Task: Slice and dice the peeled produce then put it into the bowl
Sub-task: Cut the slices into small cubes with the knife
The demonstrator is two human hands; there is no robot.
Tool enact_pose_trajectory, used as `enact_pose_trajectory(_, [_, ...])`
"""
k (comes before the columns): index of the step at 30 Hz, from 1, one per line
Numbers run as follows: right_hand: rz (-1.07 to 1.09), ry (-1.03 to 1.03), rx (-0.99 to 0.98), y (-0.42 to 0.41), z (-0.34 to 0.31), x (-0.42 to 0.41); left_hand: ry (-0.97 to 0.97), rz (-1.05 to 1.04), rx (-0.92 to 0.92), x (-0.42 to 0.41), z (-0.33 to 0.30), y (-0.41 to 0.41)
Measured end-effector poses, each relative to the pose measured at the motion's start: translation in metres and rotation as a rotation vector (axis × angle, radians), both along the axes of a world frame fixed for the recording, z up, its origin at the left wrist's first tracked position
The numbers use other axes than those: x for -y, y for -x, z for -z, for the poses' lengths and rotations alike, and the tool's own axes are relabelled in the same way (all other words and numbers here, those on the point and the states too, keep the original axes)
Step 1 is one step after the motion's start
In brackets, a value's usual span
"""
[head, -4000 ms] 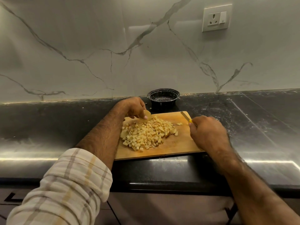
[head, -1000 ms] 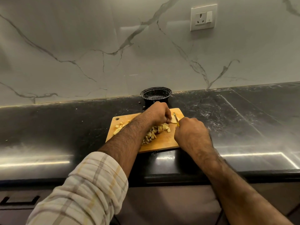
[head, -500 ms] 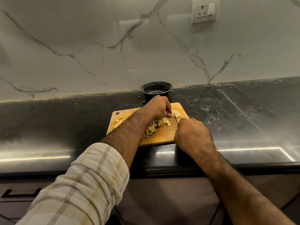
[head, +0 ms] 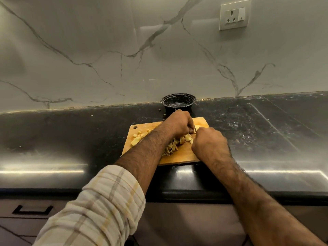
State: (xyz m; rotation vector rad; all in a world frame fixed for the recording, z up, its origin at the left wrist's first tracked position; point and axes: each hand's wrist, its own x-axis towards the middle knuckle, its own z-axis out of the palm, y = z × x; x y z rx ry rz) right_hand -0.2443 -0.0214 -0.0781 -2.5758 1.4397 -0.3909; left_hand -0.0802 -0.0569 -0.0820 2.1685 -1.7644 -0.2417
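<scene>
A dark counter [head: 71,139] runs under a marbled wall [head: 106,50] that carries a socket [head: 233,15]. On the counter lies a wooden board [head: 186,153], and just behind it, against the wall, stands the black bowl [head: 178,103], with no produce visible inside. The left hand [head: 177,124] reaches across the board, its fingers curled down on the last uncut piece [head: 198,127] near the far right corner. The right hand [head: 210,142] is clenched round a knife [head: 194,129]; only a sliver of blade shows between the two hands, right at that piece. Pale dice [head: 177,142] lie heaped mid-board, partly hidden by the left forearm, with a few strays [head: 137,139] toward the left end. The produce looks firm, light and probably damp, so the small remnant may slip; it is best pinned from above, fingertips tucked back from the blade. The loose cubes will scatter if pinched singly, so scooping them or tipping the board toward the bowl seems wiser.
</scene>
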Motion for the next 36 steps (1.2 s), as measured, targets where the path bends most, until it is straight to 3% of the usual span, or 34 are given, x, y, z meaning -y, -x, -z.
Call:
enact_pose_trajectory(9, [-0.009,-0.058,-0.013,0.028,0.004,-0.016,0.001,-0.030,0.043,0.000,0.000,0.006])
enact_pose_trajectory(15, [0.085,0.027,0.160,0.050,0.006,0.002,0.023,-0.121,0.049,-0.002,-0.002,0.019])
enact_pose_trajectory(21, [0.139,0.001,0.126,0.058,0.011,0.019,0.086,-0.211,0.127,0.010,0.006,0.042])
enact_pose_trajectory(28, [0.114,0.004,0.133,0.057,0.012,0.037,0.008,-0.144,-0.014,0.016,0.005,0.038])
enact_pose_trajectory(36, [0.125,-0.019,0.138,0.054,0.013,0.043,-0.002,-0.271,-0.184,0.034,0.004,0.036])
